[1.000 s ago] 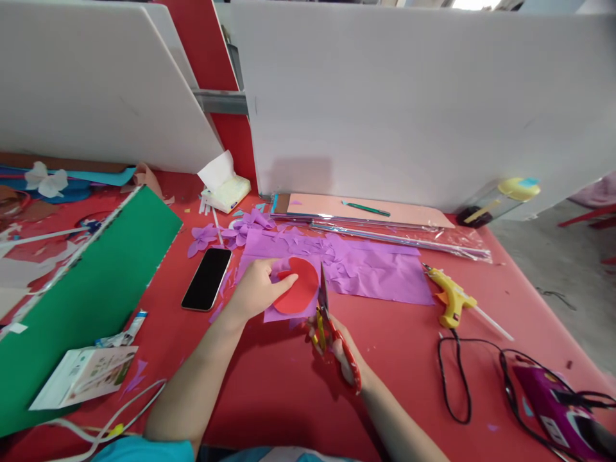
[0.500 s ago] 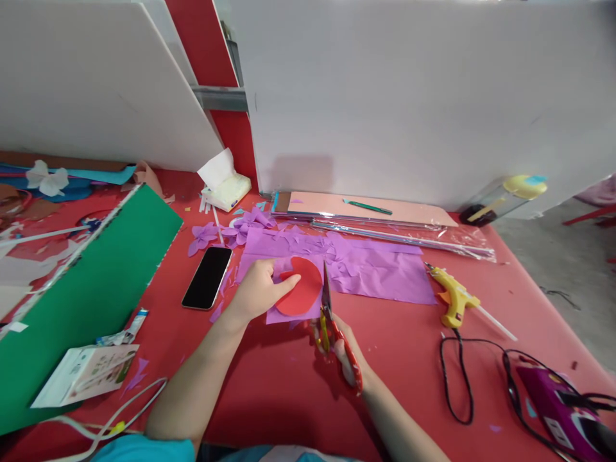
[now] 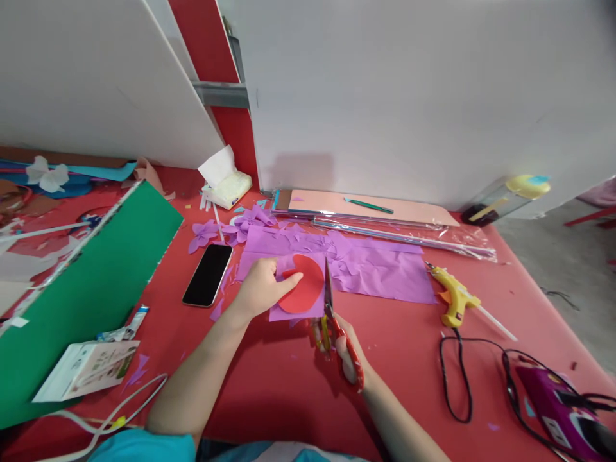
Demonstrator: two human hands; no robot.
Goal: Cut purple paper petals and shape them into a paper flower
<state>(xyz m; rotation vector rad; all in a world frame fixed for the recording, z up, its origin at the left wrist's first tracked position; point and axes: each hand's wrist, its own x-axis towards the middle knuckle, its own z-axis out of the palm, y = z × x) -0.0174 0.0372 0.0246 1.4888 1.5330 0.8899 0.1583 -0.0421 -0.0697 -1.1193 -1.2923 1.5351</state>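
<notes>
My left hand (image 3: 262,287) pinches a small purple paper piece (image 3: 293,313) with a red paper circle (image 3: 304,294) lying on top of it, thumb pressed onto the circle. My right hand (image 3: 347,346) grips red and yellow scissors (image 3: 332,324), fingers through the handles. The blades point away from me and run along the right edge of the red circle. Both pieces are held just above the red table (image 3: 269,385), in front of a large crumpled purple sheet (image 3: 375,266).
A black phone (image 3: 208,274) lies left of my hands, beside a green board (image 3: 91,282). A yellow glue gun (image 3: 452,295) with a black cord (image 3: 457,378) sits to the right. Purple scraps, a tissue pack (image 3: 226,186), a pink sheet (image 3: 366,208) and a white box (image 3: 86,369) are scattered around.
The scissors have crept slightly forward along the right side of the red circle. The hands and paper otherwise stay in the same place.
</notes>
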